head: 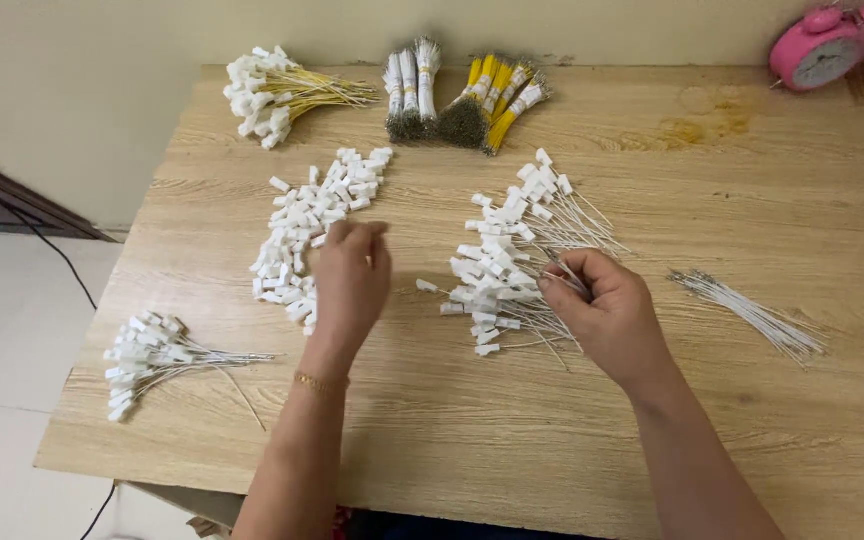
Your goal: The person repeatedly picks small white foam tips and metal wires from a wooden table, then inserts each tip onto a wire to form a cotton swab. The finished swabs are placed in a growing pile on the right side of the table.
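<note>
On the light wooden table [572, 420], the left hand [350, 280] reaches its pinched fingers [357, 232] into the loose heap of small white plastic caps [304, 235]. Right of that heap, the right hand [607, 310] grips thin white wires [567, 272], beside the pile of capped white wires [502, 270].

Matt wood-grain table [752, 200], white plastic connectors [302, 230], thin metal wires [752, 315], glossy pink clock [824, 45].
</note>
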